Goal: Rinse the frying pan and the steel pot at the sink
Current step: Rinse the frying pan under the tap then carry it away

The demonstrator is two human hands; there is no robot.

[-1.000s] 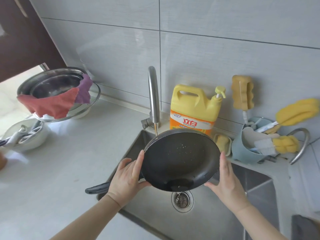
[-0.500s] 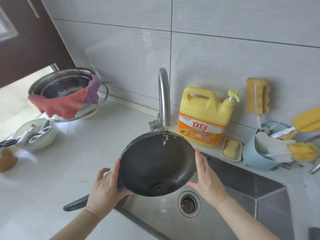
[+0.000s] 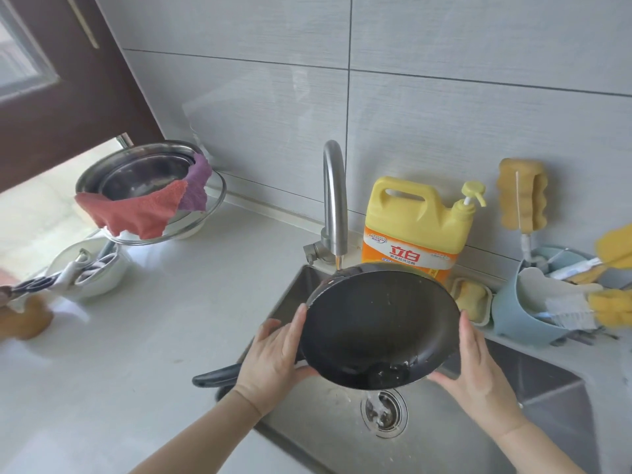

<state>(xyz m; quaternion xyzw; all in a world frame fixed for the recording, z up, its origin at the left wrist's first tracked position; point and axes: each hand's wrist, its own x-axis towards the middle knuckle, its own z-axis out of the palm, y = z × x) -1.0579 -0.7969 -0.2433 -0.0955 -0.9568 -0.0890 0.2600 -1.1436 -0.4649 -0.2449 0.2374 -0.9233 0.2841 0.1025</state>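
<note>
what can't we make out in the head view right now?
- Frying pan underside: faces away from the camera.
- Pan handle: its joint is behind the left hand.
- Right hand fingers: behind the pan rim.
- Steel pot interior: partly covered by a red cloth.
- Items at the frame's left edge: blurred, cropped.

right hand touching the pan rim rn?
Touching. The head view shows the right hand with its fingers pressed flat against the right rim of the frying pan, no gap between them, while the left hand braces the opposite side.

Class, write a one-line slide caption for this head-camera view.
Both hands tilt a black frying pan over the steel sink.
</note>
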